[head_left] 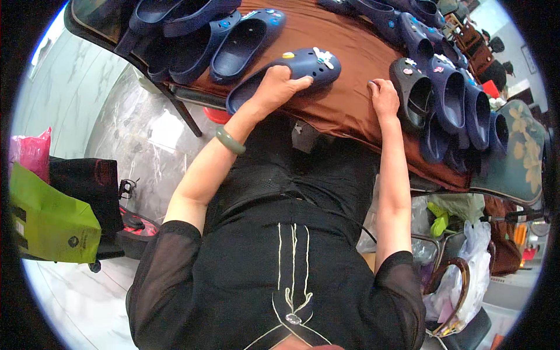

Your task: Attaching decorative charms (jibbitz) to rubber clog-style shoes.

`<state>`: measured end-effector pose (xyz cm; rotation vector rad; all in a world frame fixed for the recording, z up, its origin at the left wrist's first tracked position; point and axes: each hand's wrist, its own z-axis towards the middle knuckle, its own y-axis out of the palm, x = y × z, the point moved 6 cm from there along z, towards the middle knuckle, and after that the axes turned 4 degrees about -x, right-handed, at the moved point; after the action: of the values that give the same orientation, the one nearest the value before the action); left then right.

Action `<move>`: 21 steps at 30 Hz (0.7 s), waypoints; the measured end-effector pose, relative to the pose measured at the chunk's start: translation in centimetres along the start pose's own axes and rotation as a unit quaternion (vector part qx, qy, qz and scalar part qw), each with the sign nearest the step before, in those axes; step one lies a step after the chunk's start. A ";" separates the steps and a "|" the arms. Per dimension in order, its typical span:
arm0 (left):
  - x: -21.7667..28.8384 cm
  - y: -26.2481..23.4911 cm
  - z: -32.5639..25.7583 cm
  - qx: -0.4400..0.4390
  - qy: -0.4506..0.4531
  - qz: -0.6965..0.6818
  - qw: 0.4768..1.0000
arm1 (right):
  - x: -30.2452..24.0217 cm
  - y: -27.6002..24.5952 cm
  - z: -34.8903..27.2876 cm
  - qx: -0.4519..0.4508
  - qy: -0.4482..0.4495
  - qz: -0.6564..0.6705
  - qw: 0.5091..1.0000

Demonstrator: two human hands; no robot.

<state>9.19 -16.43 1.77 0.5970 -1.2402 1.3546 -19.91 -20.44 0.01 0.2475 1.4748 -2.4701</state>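
Head view: the left hand (pixel 279 87) grips a navy clog (pixel 291 73) at the desk's (pixel 350 99) near edge; the right hand (pixel 384 96) rests clenched on the brown cloth.

Left hand (pixel 279 87) on navy clog (pixel 291 73)

Soft, even daylight fills the scene, with glare on the pale marble floor (pixel 146 140) at left. The fisheye bends straight edges near the black rim. The dark shoes (pixel 443 93) at the desk's right edge seem slightly blurred.
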 end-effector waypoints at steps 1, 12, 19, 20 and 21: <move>0.0 0.0 0.0 -0.002 0.005 0.003 1.000 | -0.6 0.0 -0.2 0.006 -0.010 0.026 1.000; 1.5 0.0 -1.3 0.042 0.059 0.046 0.996 | -12.4 0.4 -3.4 -0.076 0.045 0.570 0.817; 1.0 0.0 -1.5 0.040 0.067 0.072 0.994 | -13.2 0.6 -3.0 -0.090 0.039 0.539 0.837; 1.0 0.1 -1.6 0.030 0.066 0.069 0.995 | -12.9 0.7 -2.8 -0.102 0.063 0.530 0.839; 0.9 0.2 -1.6 0.020 0.065 0.067 0.995 | -12.6 0.8 -2.8 -0.114 0.087 0.522 0.841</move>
<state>9.26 -14.63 1.97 0.4518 -1.1677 1.5095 -7.60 -16.72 1.46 0.9496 1.1767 -1.3990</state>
